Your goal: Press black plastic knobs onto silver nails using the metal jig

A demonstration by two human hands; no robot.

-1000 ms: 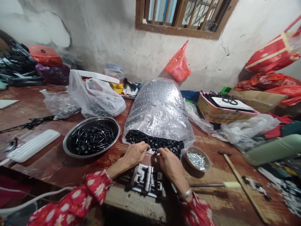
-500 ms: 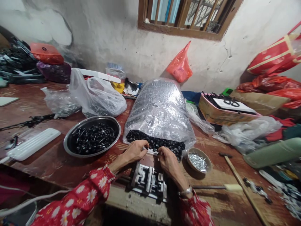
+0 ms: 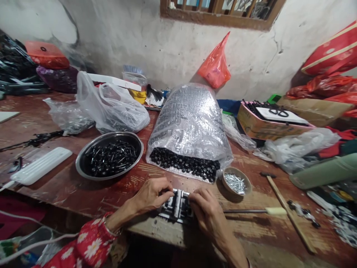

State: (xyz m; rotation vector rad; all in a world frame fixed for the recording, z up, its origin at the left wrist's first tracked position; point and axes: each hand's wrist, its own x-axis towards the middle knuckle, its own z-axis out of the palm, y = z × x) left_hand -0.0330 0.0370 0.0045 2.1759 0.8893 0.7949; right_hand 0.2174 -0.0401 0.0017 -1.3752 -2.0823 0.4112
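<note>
A black and silver metal fixture (image 3: 177, 205) lies at the table's front edge. My left hand (image 3: 154, 193) is at its left side, thumb and fingertips pinched together over it; what they hold is too small to make out. Over the right side is my right hand (image 3: 205, 206), its fingers curled together and their tips on the fixture, contents hidden. Behind the fixture, a clear bubble-wrap bag (image 3: 191, 115) lies with its mouth facing me, full of small round black parts (image 3: 184, 163).
To the left a steel bowl (image 3: 80, 163) holds black parts with metal pins. A small bowl (image 3: 226, 183) of nails stands right, near a screwdriver (image 3: 275, 211) and a hammer (image 3: 290, 212). Further left lies a white power strip (image 3: 41, 167).
Both hands have moved back from the bag's mouth toward me, down onto the fixture. The camera view has tilted slightly downward.
</note>
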